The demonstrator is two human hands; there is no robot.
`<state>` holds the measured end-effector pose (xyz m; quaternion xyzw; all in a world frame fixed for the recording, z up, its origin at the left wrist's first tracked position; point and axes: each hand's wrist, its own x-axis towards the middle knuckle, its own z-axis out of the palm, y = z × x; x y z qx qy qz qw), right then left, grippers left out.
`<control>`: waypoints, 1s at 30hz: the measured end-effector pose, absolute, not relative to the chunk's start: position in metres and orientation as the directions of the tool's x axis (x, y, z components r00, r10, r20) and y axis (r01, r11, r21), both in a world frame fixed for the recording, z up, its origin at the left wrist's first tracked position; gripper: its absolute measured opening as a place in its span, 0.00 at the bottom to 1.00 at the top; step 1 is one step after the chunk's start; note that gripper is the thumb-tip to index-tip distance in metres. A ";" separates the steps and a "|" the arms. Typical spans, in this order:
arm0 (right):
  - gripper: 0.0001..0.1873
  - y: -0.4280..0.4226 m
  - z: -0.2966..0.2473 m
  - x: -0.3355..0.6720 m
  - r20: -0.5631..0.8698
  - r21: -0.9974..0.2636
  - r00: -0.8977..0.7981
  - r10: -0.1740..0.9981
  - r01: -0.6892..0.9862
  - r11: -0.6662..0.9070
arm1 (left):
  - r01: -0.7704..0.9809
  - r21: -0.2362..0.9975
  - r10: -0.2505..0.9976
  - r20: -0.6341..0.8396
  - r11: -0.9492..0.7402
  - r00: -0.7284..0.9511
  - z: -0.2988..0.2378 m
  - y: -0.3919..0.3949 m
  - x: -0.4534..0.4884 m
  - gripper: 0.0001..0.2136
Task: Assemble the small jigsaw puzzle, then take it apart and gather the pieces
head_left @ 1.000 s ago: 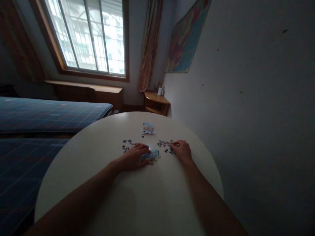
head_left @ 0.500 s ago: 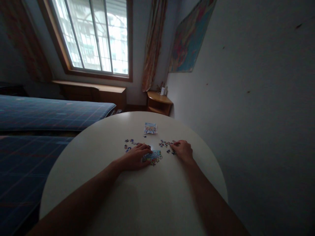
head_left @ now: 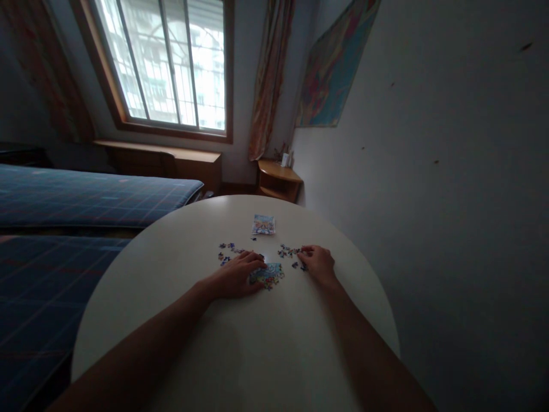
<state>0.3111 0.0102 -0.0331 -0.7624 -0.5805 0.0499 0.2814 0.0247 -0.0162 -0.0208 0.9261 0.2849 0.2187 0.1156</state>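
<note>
On a round white table (head_left: 240, 355) lies a small, partly assembled jigsaw patch (head_left: 269, 275). My left hand (head_left: 236, 275) rests flat on the table with its fingers laid along the patch's left edge. My right hand (head_left: 318, 263) sits to the right, fingers curled over a scatter of loose pieces (head_left: 290, 252); what the fingertips pinch is too small to see. More loose pieces (head_left: 227, 252) lie left of my left hand. A small printed picture card (head_left: 263, 224) lies farther back on the table.
A bed with a blue checked cover (head_left: 64, 229) runs along the left of the table. A wooden corner shelf (head_left: 278, 177) and a window with curtains stand behind. A bare wall with a map poster (head_left: 334, 68) is close on the right.
Both hands stay almost where they were; the view has shifted slightly to the left and the right hand's fingers have crept a little among the loose pieces.
</note>
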 end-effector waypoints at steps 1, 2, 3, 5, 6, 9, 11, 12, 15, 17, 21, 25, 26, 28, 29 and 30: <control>0.14 0.010 -0.032 0.310 0.248 -0.486 0.321 0.914 0.858 -0.169 | 0.480 0.338 0.580 0.337 -0.810 0.741 -0.021 -0.016 0.025 0.18; 0.13 0.009 -0.032 0.309 0.249 -0.485 0.320 0.914 0.858 -0.168 | 0.482 0.338 0.582 0.335 -0.808 0.741 -0.021 -0.016 0.025 0.18; 0.13 0.009 -0.031 0.308 0.249 -0.486 0.318 0.915 0.858 -0.166 | 0.483 0.339 0.582 0.330 -0.808 0.743 -0.021 -0.016 0.025 0.18; 0.13 0.009 -0.031 0.308 0.254 -0.492 0.314 0.915 0.856 -0.157 | 0.483 0.343 0.584 0.329 -0.806 0.742 -0.021 -0.016 0.025 0.18; 0.14 0.009 -0.031 0.308 0.259 -0.499 0.310 0.915 0.854 -0.148 | 0.481 0.345 0.584 0.330 -0.806 0.742 -0.021 -0.015 0.025 0.18; 0.16 0.009 -0.031 0.308 0.276 -0.508 0.278 0.920 0.855 -0.105 | 0.471 0.345 0.576 0.341 -0.812 0.743 -0.023 -0.014 0.025 0.19; 0.14 0.008 -0.031 0.308 0.273 -0.500 0.248 0.930 0.862 -0.083 | 0.466 0.341 0.571 0.348 -0.816 0.744 -0.024 -0.012 0.025 0.19; 0.13 0.007 -0.031 0.307 0.268 -0.494 0.236 0.934 0.866 -0.076 | 0.466 0.339 0.569 0.351 -0.817 0.744 -0.025 -0.012 0.025 0.19; 0.11 0.005 -0.029 0.305 0.264 -0.482 0.214 0.940 0.874 -0.063 | 0.468 0.331 0.568 0.356 -0.819 0.742 -0.027 -0.010 0.025 0.19; 0.13 0.003 -0.028 0.303 0.273 -0.476 0.208 0.939 0.878 -0.056 | 0.463 0.330 0.563 0.358 -0.822 0.745 -0.028 -0.009 0.025 0.19; 0.16 -0.003 -0.025 0.298 0.299 -0.478 0.204 0.932 0.877 -0.039 | 0.449 0.331 0.551 0.368 -0.830 0.749 -0.029 -0.008 0.024 0.18; 0.11 -0.014 -0.020 0.292 0.276 -0.626 0.158 0.948 0.778 0.053 | 0.459 0.327 0.558 0.362 -0.826 0.747 -0.028 -0.008 0.024 0.17; 0.10 -0.018 -0.018 0.290 0.265 -0.671 0.115 0.957 0.735 0.098 | 0.460 0.329 0.560 0.361 -0.825 0.746 -0.027 -0.008 0.025 0.17; 0.09 -0.024 -0.015 0.287 0.252 -0.727 -0.015 0.968 0.657 0.199 | 0.461 0.330 0.561 0.359 -0.824 0.746 -0.026 -0.008 0.025 0.16; 0.09 -0.027 -0.013 0.285 0.247 -0.742 -0.090 0.965 0.623 0.248 | 0.461 0.329 0.560 0.357 -0.824 0.747 -0.026 -0.008 0.025 0.16; 0.09 -0.030 -0.012 0.283 0.244 -0.752 -0.158 0.957 0.592 0.290 | 0.461 0.328 0.560 0.357 -0.825 0.748 -0.026 -0.008 0.026 0.15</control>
